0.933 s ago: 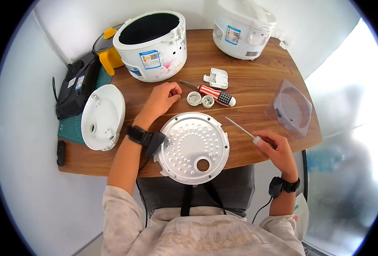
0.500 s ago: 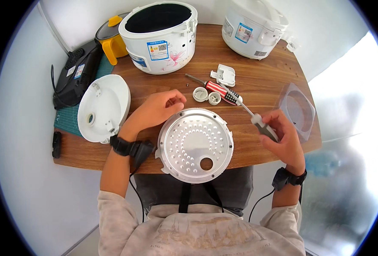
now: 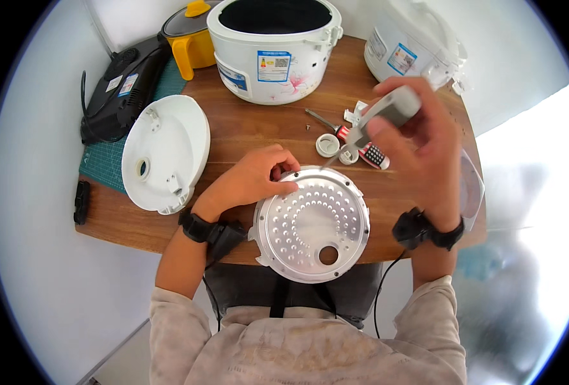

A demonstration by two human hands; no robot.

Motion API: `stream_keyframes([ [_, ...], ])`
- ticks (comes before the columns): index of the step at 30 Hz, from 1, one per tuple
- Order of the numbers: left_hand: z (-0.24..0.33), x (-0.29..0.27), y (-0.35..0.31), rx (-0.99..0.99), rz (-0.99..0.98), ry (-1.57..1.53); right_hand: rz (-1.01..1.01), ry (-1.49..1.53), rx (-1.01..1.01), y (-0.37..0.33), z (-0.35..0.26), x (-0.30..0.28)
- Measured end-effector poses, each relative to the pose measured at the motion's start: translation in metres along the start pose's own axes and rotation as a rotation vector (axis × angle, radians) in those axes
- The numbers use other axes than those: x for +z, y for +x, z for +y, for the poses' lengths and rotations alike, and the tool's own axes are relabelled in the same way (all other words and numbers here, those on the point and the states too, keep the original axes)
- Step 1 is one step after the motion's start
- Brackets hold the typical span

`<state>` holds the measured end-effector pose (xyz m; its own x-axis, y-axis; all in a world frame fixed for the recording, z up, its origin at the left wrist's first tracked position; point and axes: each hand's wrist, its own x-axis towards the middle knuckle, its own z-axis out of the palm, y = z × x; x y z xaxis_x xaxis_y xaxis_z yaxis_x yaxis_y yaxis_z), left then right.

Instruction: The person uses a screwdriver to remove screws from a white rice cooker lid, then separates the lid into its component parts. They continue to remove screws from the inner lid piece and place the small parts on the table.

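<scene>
In front of me lies a round silver metal plate [image 3: 313, 218], with raised dimples, one large hole and dark screws around its rim. It overhangs the table's near edge. My left hand [image 3: 259, 174] pinches its upper left rim, thumb on top and fingers curled at the edge. My right hand [image 3: 426, 138], closed and slightly blurred, holds a screwdriver [image 3: 395, 108] with a grey handle. The shaft slants down toward the plate's far rim; I cannot tell whether the tip touches it. Beyond the plate sit two small round white caps, one [image 3: 327, 145] in plain sight.
A second screwdriver [image 3: 342, 133] with a red-striped handle lies behind the caps, near a loose screw [image 3: 308, 127]. A white lid [image 3: 169, 154] lies left. Farther back stand a white rice cooker body [image 3: 271, 77], another white cooker [image 3: 393, 48] and a yellow pot [image 3: 198, 51].
My right hand has lifted and swung left, bringing the screwdriver over the plate's far side. My left hand has come down onto the plate's rim. The whole view has shifted slightly.
</scene>
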<state>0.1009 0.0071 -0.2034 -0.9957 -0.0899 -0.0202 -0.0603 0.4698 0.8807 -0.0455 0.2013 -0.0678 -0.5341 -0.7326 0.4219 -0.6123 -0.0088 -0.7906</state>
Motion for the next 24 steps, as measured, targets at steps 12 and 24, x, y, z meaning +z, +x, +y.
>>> stream_keyframes([
  [12, -0.008, 0.003, 0.005, 0.078, 0.079, -0.047, -0.203, -0.012, -0.203, 0.013, 0.011, 0.021],
  [24, -0.01, 0.004, 0.006, 0.101, 0.081, -0.032, -0.396, -0.015, -0.129, 0.015, 0.011, 0.016],
])
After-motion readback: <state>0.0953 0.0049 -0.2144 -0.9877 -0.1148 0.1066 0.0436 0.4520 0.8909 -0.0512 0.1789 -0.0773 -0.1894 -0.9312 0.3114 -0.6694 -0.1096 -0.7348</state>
